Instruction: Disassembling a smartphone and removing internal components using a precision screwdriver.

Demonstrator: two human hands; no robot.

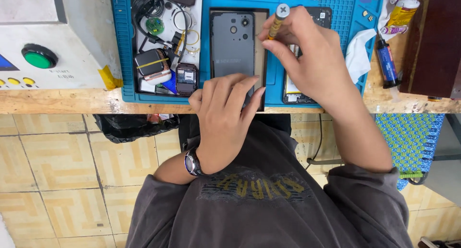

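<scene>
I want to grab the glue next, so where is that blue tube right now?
In the head view, the blue tube lies on the wooden bench at the right, just off the blue mat's edge, beside the white tissue and right of the right hand.

A dark grey sweatshirt [264, 204] is worn, its sleeves pushed up above the elbows so that both forearms are left bare. Faded yellowish lettering is printed across the chest. A wristwatch [192, 162] with a dark band and a round, bluish face is strapped to the left wrist.
</scene>
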